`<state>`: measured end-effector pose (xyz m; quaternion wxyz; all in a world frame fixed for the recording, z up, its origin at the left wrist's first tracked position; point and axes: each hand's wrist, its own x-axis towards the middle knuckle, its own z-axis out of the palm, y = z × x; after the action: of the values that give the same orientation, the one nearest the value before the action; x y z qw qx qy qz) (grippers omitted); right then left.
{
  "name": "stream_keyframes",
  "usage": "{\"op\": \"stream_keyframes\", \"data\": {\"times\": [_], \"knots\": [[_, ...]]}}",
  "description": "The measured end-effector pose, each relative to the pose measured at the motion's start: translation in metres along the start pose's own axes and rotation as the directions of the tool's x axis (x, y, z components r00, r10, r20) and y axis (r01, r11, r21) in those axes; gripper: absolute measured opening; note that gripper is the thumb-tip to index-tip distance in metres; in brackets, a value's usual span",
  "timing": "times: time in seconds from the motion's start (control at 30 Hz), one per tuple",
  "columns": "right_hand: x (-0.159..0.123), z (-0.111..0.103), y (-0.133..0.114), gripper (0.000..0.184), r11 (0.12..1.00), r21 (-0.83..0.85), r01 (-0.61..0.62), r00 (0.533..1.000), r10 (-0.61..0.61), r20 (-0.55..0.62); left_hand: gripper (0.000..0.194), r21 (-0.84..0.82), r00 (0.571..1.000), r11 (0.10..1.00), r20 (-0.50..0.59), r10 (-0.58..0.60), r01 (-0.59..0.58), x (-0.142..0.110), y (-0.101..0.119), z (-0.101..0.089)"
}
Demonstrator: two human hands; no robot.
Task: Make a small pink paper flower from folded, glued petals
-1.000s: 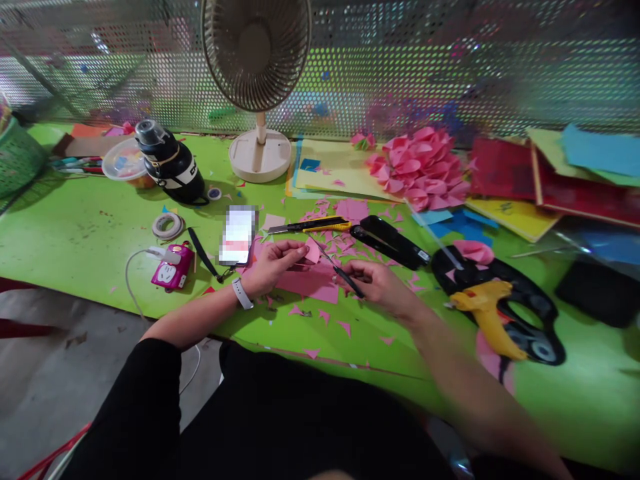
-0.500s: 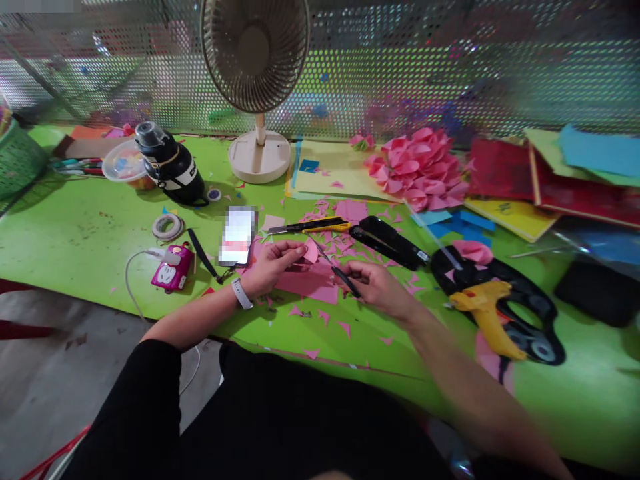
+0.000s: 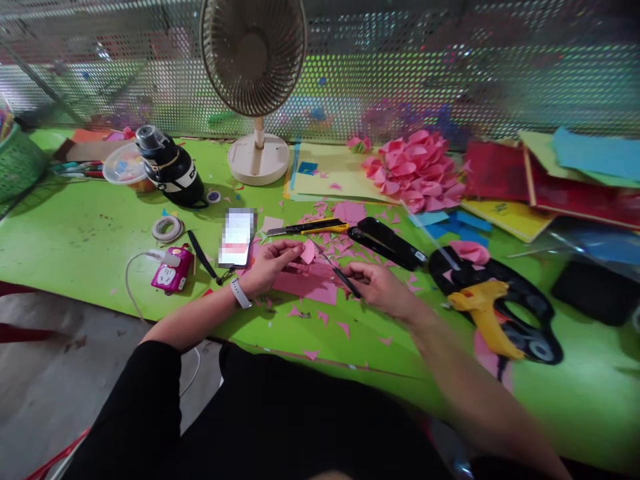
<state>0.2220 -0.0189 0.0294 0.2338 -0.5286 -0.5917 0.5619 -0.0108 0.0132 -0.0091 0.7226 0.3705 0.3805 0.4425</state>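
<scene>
Pink paper piece [image 3: 309,252] sits pinched at the fingertips of the left hand [image 3: 273,264], lifted just above a larger pink sheet [image 3: 306,281] that lies flat on the desk [image 3: 75,233] near its front edge. It is small, a soft salmon pink, and looks roughly petal-shaped with one pointed end, though its outline is too small to read exactly. The right hand [image 3: 383,287] is closed around the dark handles of a pair of scissors [image 3: 336,267], whose thin blades run up and left to meet the piece.

Judging by what lies about, the cutting is well advanced but not over. A heap of folded pink petals [image 3: 417,170] is piled toward the back edge of the desk, and pink triangular offcuts [image 3: 345,327] are scattered all round the hands and toward the front edge. The larger sheet under the hands still has uncut area.

Just behind the hands lie a yellow utility knife [image 3: 307,228] and a black stapler [image 3: 387,243]; a yellow glue gun [image 3: 487,313] rests to the right.
</scene>
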Motion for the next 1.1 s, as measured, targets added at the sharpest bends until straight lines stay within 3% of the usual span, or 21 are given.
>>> {"op": "stream_keyframes", "data": {"times": [0.33,0.53,0.6,0.7,0.77,0.9,1.1], "knots": [[0.001,-0.006,0.011,0.050,0.999,-0.027,-0.016,1.000,0.016,-0.011,0.047,0.071,1.000,0.997,0.002,-0.001,0.001,0.002,0.002,0.000],[0.006,-0.026,0.021,0.048,0.993,-0.115,0.029,0.971,-0.055,-0.231,0.042,0.048,1.000,0.999,-0.015,-0.007,0.008,0.002,0.005,0.000],[0.010,-0.034,0.026,0.039,0.953,-0.303,-0.028,0.951,-0.068,-0.303,0.039,-0.019,0.998,0.999,-0.049,-0.046,0.045,0.003,0.006,0.000],[0.015,-0.041,0.034,0.029,0.778,-0.607,-0.158,0.930,-0.089,-0.356,0.033,-0.137,0.989,0.983,-0.068,-0.130,0.120,0.005,0.008,0.001],[0.018,-0.042,0.038,0.028,0.688,-0.708,-0.157,0.929,-0.141,-0.343,0.027,-0.189,0.980,0.967,-0.071,-0.187,0.171,0.006,0.009,0.002],[0.021,-0.041,0.042,0.028,0.614,-0.773,-0.160,0.908,-0.216,-0.359,0.023,-0.199,0.970,0.952,-0.014,-0.241,0.234,0.004,0.009,0.004],[0.026,-0.042,0.041,0.024,0.613,-0.720,-0.325,0.903,-0.024,-0.429,0.029,-0.186,0.978,0.960,0.051,-0.205,0.211,-0.001,0.009,0.005]]}}
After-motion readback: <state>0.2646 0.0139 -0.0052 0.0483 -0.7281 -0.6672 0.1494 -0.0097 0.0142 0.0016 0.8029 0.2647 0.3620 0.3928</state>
